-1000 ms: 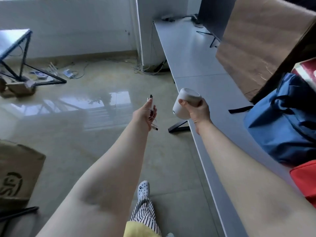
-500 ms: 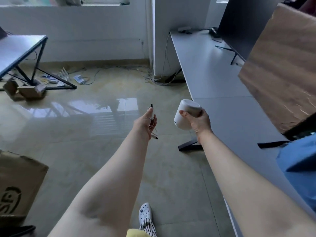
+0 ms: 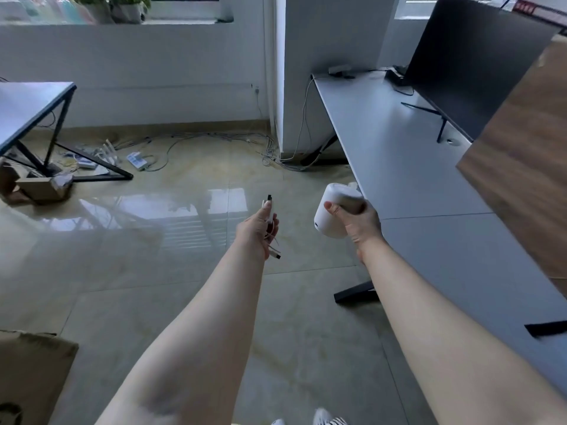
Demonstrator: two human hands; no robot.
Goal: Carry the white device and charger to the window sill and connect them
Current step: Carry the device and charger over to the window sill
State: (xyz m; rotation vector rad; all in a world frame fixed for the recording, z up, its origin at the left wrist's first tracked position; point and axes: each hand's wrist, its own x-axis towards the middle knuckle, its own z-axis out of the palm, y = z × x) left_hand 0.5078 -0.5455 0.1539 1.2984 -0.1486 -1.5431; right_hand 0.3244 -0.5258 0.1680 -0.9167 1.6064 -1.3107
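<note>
Mid-carry across the tiled floor (image 3: 190, 302), we hold both items out in front of us, well short of the window sill (image 3: 184, 22) that runs along the top of the far wall. Our right hand (image 3: 357, 222) is wrapped tight around the white device (image 3: 333, 210), thumb across its front and the cylinder tipped slightly away from us, a grip that seems meant to keep its smooth body from slipping as we walk. Our left hand (image 3: 257, 230) is closed on the charger (image 3: 270, 223), a thin cable bunched in the palm; one dark plug pokes up past the fingertips and the other hangs below the hand, likely gathered so that nothing trails on the floor. The two items are apart and not yet joined. The device passes just beside the desk (image 3: 399, 167) edge, on the side away from the monitor (image 3: 472, 65). Loose cables (image 3: 214, 138) lie on the floor beneath the sill and could snag a foot.
</note>
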